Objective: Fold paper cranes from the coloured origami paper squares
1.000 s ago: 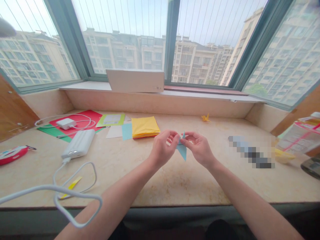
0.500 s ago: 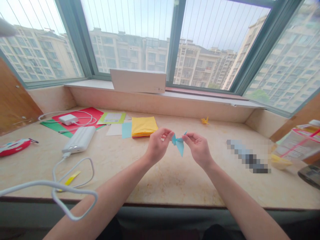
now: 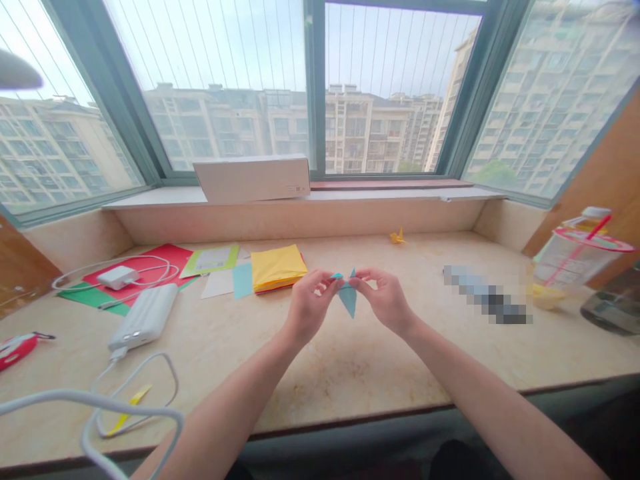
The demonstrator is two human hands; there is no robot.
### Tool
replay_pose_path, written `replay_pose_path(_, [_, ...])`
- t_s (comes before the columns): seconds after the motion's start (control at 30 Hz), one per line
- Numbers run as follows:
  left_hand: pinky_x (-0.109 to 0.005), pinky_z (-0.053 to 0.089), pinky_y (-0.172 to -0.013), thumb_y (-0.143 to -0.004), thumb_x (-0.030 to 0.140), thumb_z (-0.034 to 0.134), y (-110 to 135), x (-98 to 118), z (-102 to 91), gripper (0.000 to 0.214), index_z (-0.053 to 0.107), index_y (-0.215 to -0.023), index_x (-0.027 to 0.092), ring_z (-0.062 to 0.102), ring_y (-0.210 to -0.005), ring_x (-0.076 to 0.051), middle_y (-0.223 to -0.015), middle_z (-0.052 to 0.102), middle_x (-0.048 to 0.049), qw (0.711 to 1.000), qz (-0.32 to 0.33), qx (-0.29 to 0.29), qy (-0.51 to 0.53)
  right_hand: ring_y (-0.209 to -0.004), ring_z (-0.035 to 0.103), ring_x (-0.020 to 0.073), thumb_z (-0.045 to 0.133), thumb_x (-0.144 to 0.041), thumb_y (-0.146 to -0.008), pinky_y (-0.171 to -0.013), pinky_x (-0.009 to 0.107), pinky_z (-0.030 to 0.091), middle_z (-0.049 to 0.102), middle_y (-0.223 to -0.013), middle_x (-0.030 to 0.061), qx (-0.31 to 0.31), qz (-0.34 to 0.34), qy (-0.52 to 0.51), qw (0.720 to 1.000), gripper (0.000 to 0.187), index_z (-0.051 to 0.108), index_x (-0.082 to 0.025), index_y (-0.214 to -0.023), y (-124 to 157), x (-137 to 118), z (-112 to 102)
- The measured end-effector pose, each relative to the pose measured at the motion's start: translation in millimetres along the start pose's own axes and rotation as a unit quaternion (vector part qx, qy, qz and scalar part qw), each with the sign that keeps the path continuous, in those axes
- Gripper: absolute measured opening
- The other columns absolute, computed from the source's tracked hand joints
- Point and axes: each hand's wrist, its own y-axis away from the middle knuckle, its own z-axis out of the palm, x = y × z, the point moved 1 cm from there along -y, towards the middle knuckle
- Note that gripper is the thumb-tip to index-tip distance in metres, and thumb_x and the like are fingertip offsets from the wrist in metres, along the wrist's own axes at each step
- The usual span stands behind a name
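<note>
A small folded blue paper figure (image 3: 347, 297) hangs above the beige marble counter (image 3: 350, 363), pointed end down. My left hand (image 3: 307, 307) pinches its left tip and my right hand (image 3: 383, 300) pinches its right tip, fingers of both curled closed on the paper. A stack of coloured paper squares with a yellow sheet on top (image 3: 277, 267) lies just behind my left hand. A tiny yellow folded paper crane (image 3: 397, 236) stands further back near the wall.
A white power bank (image 3: 145, 317) with a looping white cable (image 3: 135, 400), a white charger (image 3: 117, 276) on red and green sheets, and a white box (image 3: 253, 178) on the sill are at left. A plastic cup with a red straw (image 3: 575, 257) stands at right.
The camera has swung a little, shifting the scene. My hands have drawn slightly closer together on the blue paper figure, which stays pinched between them.
</note>
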Motion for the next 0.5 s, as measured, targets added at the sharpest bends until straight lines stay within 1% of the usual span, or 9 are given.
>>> replay_pose_path(0.07, [-0.024, 0.047, -0.065, -0.086, 0.035, 0.065, 0.1, 0.2, -0.8, 0.019, 0.069, -0.081, 0.018, 0.06, -0.068, -0.013, -0.076, 0.068, -0.0014, 1.0, -0.001, 0.001, -0.002, -0.081, 0.067, 0.0217, 0.069, -0.043, -0.081, -0.08, 0.035, 0.047, 0.075, -0.082, 0.0033, -0.001, 0.004, 0.0, 1.0, 0.022, 0.073, -0.021, -0.082, -0.3, -1.3, -0.6])
replay_pose_path(0.2, [-0.024, 0.046, -0.063, -0.084, 0.037, 0.067, 1.6, 3.7, 0.2, 0.019, 0.069, -0.09, 0.018, 0.059, -0.069, -0.013, -0.081, 0.065, -0.002, 0.999, 0.003, -0.046, 0.011, -0.08, 0.066, 0.0213, 0.067, -0.041, -0.083, -0.076, 0.032, 0.047, 0.075, -0.081, 0.0025, 0.001, 0.003, -0.005, 1.0, 0.021, 0.072, -0.021, -0.081, 0.2, -2.6, -0.6])
replay_pose_path(0.27, [-0.023, 0.045, -0.061, -0.084, 0.035, 0.067, 2.0, 4.3, 0.9, 0.017, 0.069, -0.087, 0.019, 0.057, -0.068, -0.013, -0.077, 0.062, -0.0008, 0.998, 0.005, -0.059, 0.007, -0.079, 0.065, 0.0212, 0.067, -0.041, -0.082, -0.076, 0.032, 0.046, 0.074, -0.08, 0.0019, 0.01, -0.004, 0.001, 1.0, 0.02, 0.072, -0.021, -0.08, 0.7, -3.1, -0.1])
replay_pose_path(0.33, [-0.022, 0.044, -0.059, -0.084, 0.034, 0.067, 1.9, 3.4, 1.2, 0.017, 0.069, -0.079, 0.019, 0.055, -0.064, -0.012, -0.071, 0.06, 0.0003, 0.998, 0.003, -0.056, 0.003, -0.077, 0.065, 0.0212, 0.067, -0.041, -0.082, -0.075, 0.032, 0.046, 0.073, -0.078, 0.0014, 0.015, -0.008, 0.005, 1.0, 0.02, 0.072, -0.022, -0.078, 1.2, -3.9, 0.8])
replay_pose_path(0.4, [-0.022, 0.044, -0.058, -0.085, 0.036, 0.065, 1.4, 1.5, 1.6, 0.021, 0.068, -0.074, 0.018, 0.054, -0.063, -0.012, -0.069, 0.059, 0.0002, 0.999, -0.003, -0.05, 0.006, -0.077, 0.065, 0.0214, 0.068, -0.042, -0.082, -0.076, 0.033, 0.046, 0.073, -0.077, 0.0015, 0.016, -0.008, 0.004, 1.0, 0.021, 0.072, -0.022, -0.078, 1.7, -4.5, 1.9])
replay_pose_path(0.43, [-0.023, 0.045, -0.059, -0.085, 0.037, 0.065, 1.2, 0.5, 2.0, 0.022, 0.068, -0.075, 0.018, 0.055, -0.064, -0.012, -0.071, 0.06, -0.0005, 0.999, -0.011, -0.048, 0.013, -0.078, 0.065, 0.0216, 0.068, -0.042, -0.082, -0.077, 0.034, 0.046, 0.074, -0.078, 0.0018, 0.019, -0.007, 0.003, 1.0, 0.021, 0.073, -0.022, -0.078, 1.8, -4.6, 2.4])
replay_pose_path(0.5, [-0.024, 0.048, -0.062, -0.083, 0.04, 0.067, 0.8, -1.5, 3.0, 0.023, 0.067, -0.089, 0.018, 0.059, -0.07, -0.014, -0.082, 0.064, -0.0027, 0.997, -0.041, -0.033, 0.047, -0.079, 0.065, 0.0216, 0.068, -0.041, -0.082, -0.08, 0.035, 0.045, 0.074, -0.079, 0.0025, 0.031, -0.009, -0.002, 0.999, 0.02, 0.073, -0.022, -0.079, 1.8, -4.1, 3.1])
